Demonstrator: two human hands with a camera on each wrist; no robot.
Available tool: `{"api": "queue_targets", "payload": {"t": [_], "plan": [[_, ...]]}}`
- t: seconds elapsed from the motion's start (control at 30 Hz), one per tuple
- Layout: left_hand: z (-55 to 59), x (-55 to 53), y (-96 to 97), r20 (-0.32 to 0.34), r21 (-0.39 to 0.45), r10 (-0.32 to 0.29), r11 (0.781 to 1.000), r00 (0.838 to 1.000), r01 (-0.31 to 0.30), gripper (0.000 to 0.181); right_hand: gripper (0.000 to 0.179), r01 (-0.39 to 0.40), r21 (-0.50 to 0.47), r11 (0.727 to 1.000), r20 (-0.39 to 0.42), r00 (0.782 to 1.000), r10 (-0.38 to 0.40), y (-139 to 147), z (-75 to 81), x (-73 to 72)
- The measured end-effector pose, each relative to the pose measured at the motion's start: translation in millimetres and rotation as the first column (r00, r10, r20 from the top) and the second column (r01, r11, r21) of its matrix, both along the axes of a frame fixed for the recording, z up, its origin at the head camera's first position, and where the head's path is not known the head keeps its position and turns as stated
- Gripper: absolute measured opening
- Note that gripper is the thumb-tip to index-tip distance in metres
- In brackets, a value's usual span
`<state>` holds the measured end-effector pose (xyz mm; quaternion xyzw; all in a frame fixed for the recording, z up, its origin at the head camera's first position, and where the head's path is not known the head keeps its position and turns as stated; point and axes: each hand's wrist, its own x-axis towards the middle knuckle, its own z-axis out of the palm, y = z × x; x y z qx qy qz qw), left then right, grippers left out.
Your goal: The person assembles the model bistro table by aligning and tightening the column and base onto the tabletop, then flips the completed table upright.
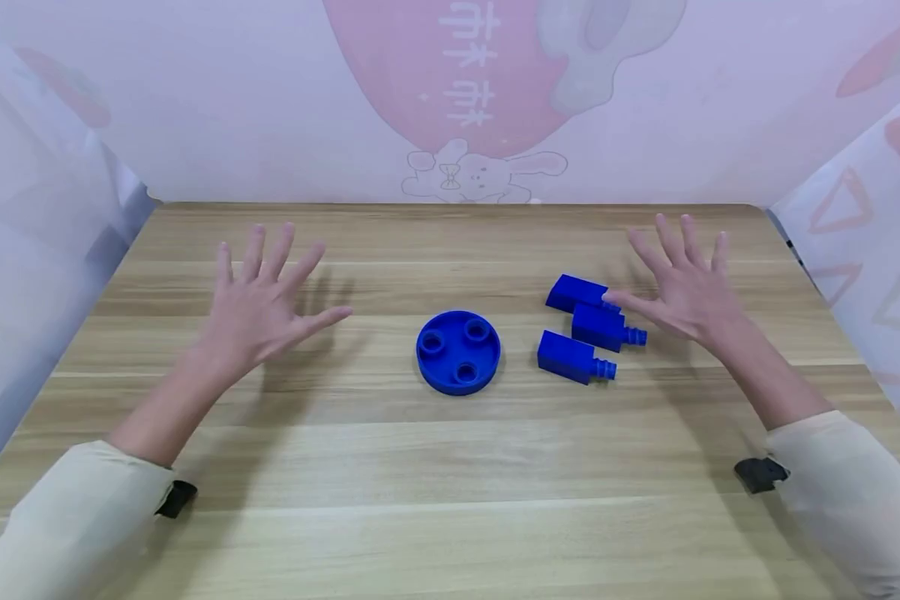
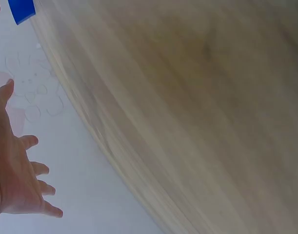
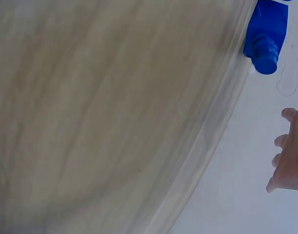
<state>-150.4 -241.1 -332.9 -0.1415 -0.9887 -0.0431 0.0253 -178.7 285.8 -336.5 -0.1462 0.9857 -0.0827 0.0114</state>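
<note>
A round blue dish-like base point(image 1: 459, 383) with three raised ring sockets inside lies at the middle of the table. To its right are three blue blocks: a rear block point(image 1: 573, 292), a middle block point(image 1: 597, 327) and a front block point(image 1: 565, 357), the ends of their ribbed plugs pointing right. My left hand point(image 1: 258, 312) hovers over the table left of the base, fingers spread and holding nothing. Across the table, my right hand point(image 1: 690, 292) is spread too, its thumb overlapping the rear block's plug in the head view. One block point(image 3: 267, 29) shows at the top of the right wrist view.
The wood-grain table point(image 1: 420, 475) has a white printed backdrop point(image 1: 232, 108) behind it and white sheets at both sides. Dark wrist devices show at the left cuff point(image 1: 176, 499) and right cuff point(image 1: 761, 475).
</note>
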Motion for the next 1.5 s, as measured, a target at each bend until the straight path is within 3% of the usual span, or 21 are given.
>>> {"api": "queue_targets", "payload": {"t": [0.17,0.4,0.67,0.87,1.0,1.13,1.23,1.5], "plan": [[0.9,3.1,9.2,-0.004,-0.002,-0.025,1.000,1.000,0.025,0.095,0.094,-0.037,-0.026,0.999,-0.013,0.999,0.037,-12,2.8,2.5],[0.8,3.8,26.4,0.072,0.019,-0.077,0.997,0.994,0.076,0.092,0.089,-0.114,-0.049,0.992,-0.006,0.993,0.114,-31,10.4,6.6],[-2.1,5.7,45.9,0.105,0.017,-0.159,0.987,0.982,0.158,0.092,0.079,-0.222,-0.063,0.973,-0.007,0.975,0.222,-56,12.4,18.6],[-6.7,6.0,66.9,0.137,0.066,-0.242,0.970,0.961,0.235,0.094,0.060,-0.340,-0.062,0.938,-0.066,0.939,0.336,-74,11.6,27.6],[-8.8,6.3,81.2,0.178,0.162,-0.316,0.944,0.932,0.289,0.097,0.049,-0.391,-0.032,0.920,-0.024,0.920,0.390,-85,9.4,32.8],[-8.3,6.5,92.1,0.186,0.239,-0.373,0.915,0.909,0.326,0.097,0.047,-0.373,-0.009,0.928,0.059,0.926,0.373,-94,6.8,37.3],[-8.4,6.4,97.5,0.190,0.250,-0.392,0.906,0.900,0.342,0.095,0.048,-0.342,-0.012,0.940,0.091,0.935,0.342,-98,6.5,39.1],[-11.5,5.1,100.9,0.190,0.257,-0.408,0.898,0.893,0.356,0.096,0.048,-0.367,-0.146,0.919,-0.001,0.929,0.371,-99,13.4,35.0]]}}
